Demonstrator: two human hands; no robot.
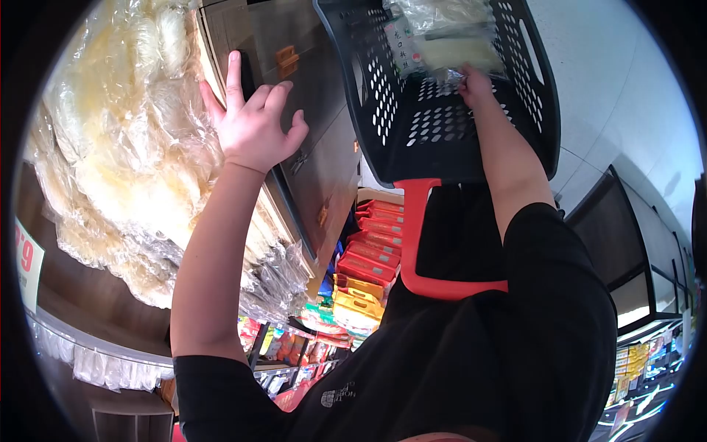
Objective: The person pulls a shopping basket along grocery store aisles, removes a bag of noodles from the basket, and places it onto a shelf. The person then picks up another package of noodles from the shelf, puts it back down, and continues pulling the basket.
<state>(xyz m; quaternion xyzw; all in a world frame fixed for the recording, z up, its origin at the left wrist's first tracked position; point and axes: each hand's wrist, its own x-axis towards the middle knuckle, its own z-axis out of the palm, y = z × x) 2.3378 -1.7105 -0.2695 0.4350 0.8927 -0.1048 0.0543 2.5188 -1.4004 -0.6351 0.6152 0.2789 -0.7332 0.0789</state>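
My left hand (258, 125) is open, fingers spread, over the wooden edge of a display stand, with nothing in it. Just left of it lies a big heap of pale dried noodles in clear plastic bags (140, 132). My right hand (476, 85) reaches into a black shopping basket (442, 166) with round holes. Its fingers are closed on the near edge of a clear bag of vermicelli (460, 51), though the fingertips are partly hidden. Another clear bag (445, 13) and a printed white label (400, 44) show at the basket's far end.
The basket's red handle (414, 236) stretches toward my body. Red packs (372, 250) and yellow packs (359, 298) are stacked beneath, between stand and basket. A price sign (29, 265) stands at far left. A dark-framed stand (615, 243) is at right on the pale tiled floor (618, 88).
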